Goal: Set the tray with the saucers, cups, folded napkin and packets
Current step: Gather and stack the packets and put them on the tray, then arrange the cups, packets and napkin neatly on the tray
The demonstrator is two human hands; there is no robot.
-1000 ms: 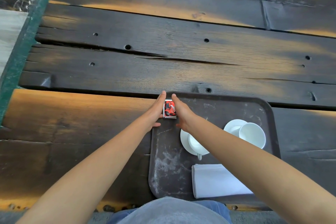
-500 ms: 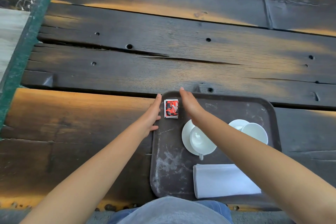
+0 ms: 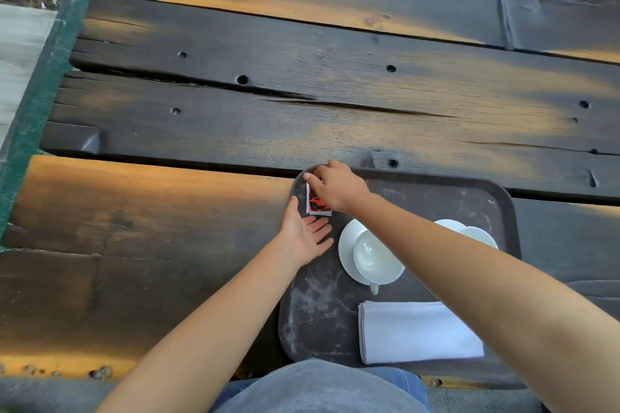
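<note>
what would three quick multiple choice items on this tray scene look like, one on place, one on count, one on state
1. Where do the packets lie on the tray?
A. far left corner
B. near right corner
C. on the napkin

2. How many cups are on the tray?
A. one
B. two
C. four

3. What is the right hand doing?
A. lifting a cup
B. resting off the tray
C. touching the packets

Answers:
1 A, they sit by the tray's far left rim.
2 B, one cup stands on a saucer, and another cup is to its right.
3 C, its fingertips are on the packets' far edge, while the left hand lies open beside them.
</note>
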